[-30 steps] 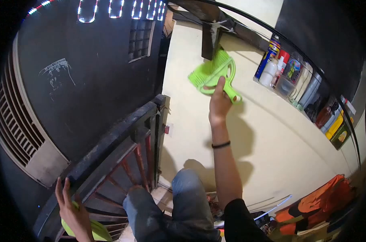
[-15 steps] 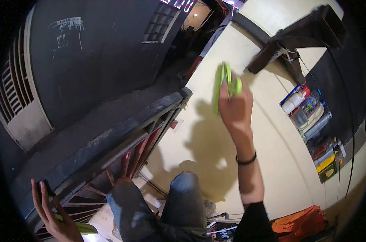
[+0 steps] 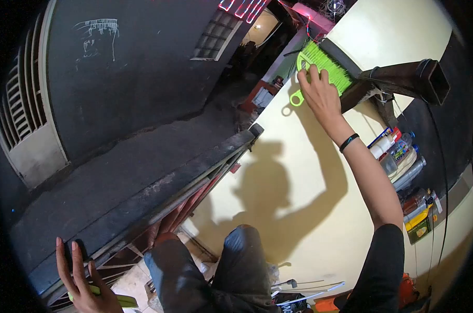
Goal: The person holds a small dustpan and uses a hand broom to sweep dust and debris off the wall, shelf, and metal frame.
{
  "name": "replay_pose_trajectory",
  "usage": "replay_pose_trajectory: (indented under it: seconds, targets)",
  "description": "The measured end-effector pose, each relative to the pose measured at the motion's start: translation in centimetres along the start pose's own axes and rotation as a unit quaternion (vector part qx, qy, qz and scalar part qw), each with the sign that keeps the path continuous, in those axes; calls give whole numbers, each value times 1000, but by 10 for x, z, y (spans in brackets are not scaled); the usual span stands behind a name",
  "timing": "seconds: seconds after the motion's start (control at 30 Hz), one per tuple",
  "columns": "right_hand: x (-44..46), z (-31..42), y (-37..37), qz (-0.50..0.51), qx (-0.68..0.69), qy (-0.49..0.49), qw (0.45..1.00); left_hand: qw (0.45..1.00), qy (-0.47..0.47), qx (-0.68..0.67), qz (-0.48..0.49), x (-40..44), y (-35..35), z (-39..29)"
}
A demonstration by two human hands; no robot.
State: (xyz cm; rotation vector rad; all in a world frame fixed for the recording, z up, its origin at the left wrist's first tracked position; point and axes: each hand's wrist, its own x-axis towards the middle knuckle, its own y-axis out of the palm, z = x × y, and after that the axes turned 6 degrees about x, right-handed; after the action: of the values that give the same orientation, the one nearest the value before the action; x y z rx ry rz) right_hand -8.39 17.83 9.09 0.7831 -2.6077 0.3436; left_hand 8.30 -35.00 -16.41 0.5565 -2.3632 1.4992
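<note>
My right hand (image 3: 321, 96) is closed on a lime-green hand brush (image 3: 302, 63), up at the top of the cream wall. The brush's bristles (image 3: 327, 68) point right, towards the dark wall edge and a wooden bracket (image 3: 361, 96). Its ring-ended handle hangs below my fingers. At lower left my left hand (image 3: 90, 287) has its fingers stretched against the dark ledge (image 3: 158, 190) above the gate. A lime-green plastic piece (image 3: 126, 301) is held in its palm; most of it is hidden, so its kind is unclear.
Bottles and containers (image 3: 403, 161) fill a wall recess at right. A dark cable (image 3: 445, 156) hangs there. Below are my knees (image 3: 241, 250), a red slatted gate (image 3: 187, 208) and orange cloth (image 3: 327, 304). A grey wall (image 3: 137, 78) stands at left.
My right hand has moved up and to the right with the brush, which has turned so its bristles show. My left hand stays by the ledge with the green piece; the view has shifted slightly.
</note>
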Motion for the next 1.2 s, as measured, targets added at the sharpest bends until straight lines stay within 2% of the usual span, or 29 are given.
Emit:
replay_pose_trajectory:
  seconds: [0.03, 0.07, 0.23, 0.3, 0.33, 0.37, 0.43, 0.47, 0.5, 0.57, 0.6, 0.77, 0.87, 0.97, 1.0, 1.07, 1.1, 1.17, 1.2]
  targets:
    - [-4, 0, 5, 10, -8, -2, 1000, 999, 21, 15, 32, 0, -2, 3]
    - [-9, 0, 13, 21, -22, 0, 1000, 999, -1, -38, -37, 2, 3, -5]
    - [2, 8, 38, 30, -10, 28, 999, 997, -2, -48, -57, 1, 7, -7]
    - [26, 8, 38, -20, 25, -17, 999, 997, -11, -62, -42, 1, 7, -7]
    - [36, 7, 33, -34, 56, -64, 996, 998, 20, -24, -55, 3, 5, -5]
    - [41, 8, 25, -33, 57, -67, 996, 996, 49, 13, -72, 4, 5, -4]
    - [47, 14, 10, -96, 70, -179, 977, 997, 26, -24, -62, 6, 3, -12]
    - [43, 20, 4, -65, 106, -134, 983, 994, 59, -8, -90, 12, -5, -19]
    - [38, 21, -2, -66, 105, -139, 983, 989, 90, 7, -118, 17, -9, -22]
    - [26, 15, -9, 43, 71, -16, 996, 989, 83, 3, -121, 18, -7, -20]
    - [22, 9, -12, 89, 103, 40, 990, 989, 85, 10, -124, 17, -6, -19]
    - [31, -23, -5, 68, 124, 1, 990, 986, 96, 3, -136, 18, -2, -17]
    - [53, -13, -12, -64, 144, -74, 985, 986, 102, 4, -132, 19, -5, -18]
    - [41, 7, -14, -53, 124, -185, 974, 986, 107, 21, -123, 18, -8, -18]
    - [37, 10, -11, -55, 123, -185, 974, 986, 105, 21, -125, 19, -8, -18]
    - [28, 12, -4, 32, 88, -99, 991, 986, 106, 17, -130, 20, -7, -18]
    - [26, 7, -3, 33, 89, -102, 990, 986, 105, 17, -127, 20, -7, -17]
    - [25, -4, -3, 111, 66, -7, 992, 986, 104, 2, -132, 20, -5, -16]
    - [29, -7, -5, 78, 55, -31, 995, 986, 102, 2, -131, 20, -3, -16]
